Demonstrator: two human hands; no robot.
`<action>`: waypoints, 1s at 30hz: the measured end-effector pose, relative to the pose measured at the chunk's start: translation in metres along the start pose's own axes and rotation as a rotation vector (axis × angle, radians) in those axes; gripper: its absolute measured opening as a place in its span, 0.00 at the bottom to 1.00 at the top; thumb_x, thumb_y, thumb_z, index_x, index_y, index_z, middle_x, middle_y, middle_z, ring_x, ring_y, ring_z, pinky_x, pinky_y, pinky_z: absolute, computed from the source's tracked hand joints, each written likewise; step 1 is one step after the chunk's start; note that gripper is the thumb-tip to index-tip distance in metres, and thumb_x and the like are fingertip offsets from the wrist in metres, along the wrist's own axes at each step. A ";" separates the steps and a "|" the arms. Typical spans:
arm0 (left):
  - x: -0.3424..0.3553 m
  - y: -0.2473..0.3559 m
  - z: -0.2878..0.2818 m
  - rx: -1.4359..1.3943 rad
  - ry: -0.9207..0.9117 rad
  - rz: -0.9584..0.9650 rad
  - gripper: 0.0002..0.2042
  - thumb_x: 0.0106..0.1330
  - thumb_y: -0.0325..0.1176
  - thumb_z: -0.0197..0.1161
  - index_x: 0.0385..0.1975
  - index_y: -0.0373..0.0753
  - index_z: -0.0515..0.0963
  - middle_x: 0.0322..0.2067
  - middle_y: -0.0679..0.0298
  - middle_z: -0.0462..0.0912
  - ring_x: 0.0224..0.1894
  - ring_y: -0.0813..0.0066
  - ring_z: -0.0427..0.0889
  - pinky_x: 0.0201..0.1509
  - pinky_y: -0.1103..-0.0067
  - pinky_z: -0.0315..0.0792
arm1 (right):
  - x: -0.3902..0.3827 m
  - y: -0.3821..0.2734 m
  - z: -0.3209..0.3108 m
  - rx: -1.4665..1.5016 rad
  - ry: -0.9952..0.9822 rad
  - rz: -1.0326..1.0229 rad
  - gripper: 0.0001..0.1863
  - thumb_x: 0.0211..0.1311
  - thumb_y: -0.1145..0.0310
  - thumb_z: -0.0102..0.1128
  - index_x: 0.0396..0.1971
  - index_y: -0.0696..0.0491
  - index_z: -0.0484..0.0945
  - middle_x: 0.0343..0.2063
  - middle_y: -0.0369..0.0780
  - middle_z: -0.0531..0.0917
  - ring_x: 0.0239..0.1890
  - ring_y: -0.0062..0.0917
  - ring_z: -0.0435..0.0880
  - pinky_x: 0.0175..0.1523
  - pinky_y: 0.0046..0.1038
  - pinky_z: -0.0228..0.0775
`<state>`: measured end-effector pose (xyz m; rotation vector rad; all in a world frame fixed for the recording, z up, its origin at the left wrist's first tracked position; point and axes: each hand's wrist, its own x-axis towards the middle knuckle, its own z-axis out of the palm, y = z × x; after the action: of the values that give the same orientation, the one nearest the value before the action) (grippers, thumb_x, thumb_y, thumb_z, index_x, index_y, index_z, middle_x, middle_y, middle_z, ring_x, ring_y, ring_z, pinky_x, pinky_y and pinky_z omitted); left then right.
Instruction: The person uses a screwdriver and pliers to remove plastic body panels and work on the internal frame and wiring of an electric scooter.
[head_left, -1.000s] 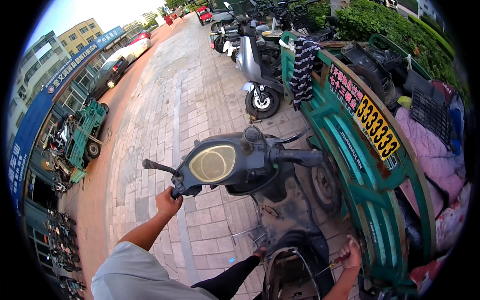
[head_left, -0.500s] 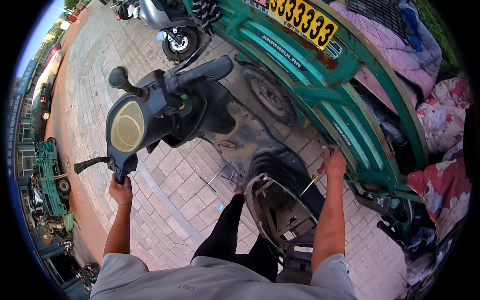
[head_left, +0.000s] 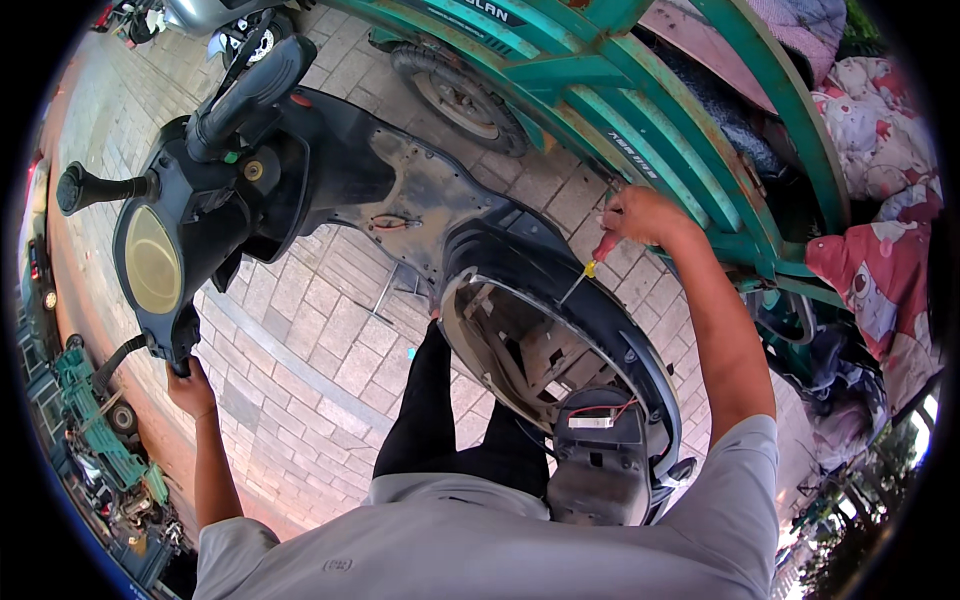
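My left hand is closed around the left handlebar grip of a dark scooter, below its oval yellowed display. My right hand grips a screwdriver with a red and yellow handle; its metal shaft points down toward the black rim of the open under-seat compartment, and whether the tip touches cannot be told. Red-handled pliers, apparently, lie on the dusty footboard. A small board with thin red wires sits at the compartment's rear end.
A green cargo tricycle stands close along the right, carrying quilts and patterned cloth. Its wheel is beside the scooter. Another green tricycle is across the paving at far left; a silver scooter stands ahead.
My view has swung down, so the scooter and tricycle sit higher and further left. My right hand with the screwdriver has risen in the picture. My left hand still holds the grip.
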<state>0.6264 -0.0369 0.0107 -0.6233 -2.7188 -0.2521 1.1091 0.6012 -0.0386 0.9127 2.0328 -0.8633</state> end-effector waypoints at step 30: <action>0.001 0.004 0.000 0.003 -0.007 0.012 0.21 0.64 0.43 0.66 0.47 0.30 0.82 0.29 0.41 0.84 0.31 0.38 0.82 0.34 0.58 0.73 | -0.001 0.011 0.016 -0.094 0.198 0.097 0.14 0.58 0.66 0.65 0.43 0.57 0.85 0.40 0.49 0.87 0.46 0.41 0.86 0.53 0.39 0.76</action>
<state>0.6273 -0.0332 0.0115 -0.6403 -2.7214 -0.2437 1.1235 0.5936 -0.0490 1.0703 2.1567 -0.6409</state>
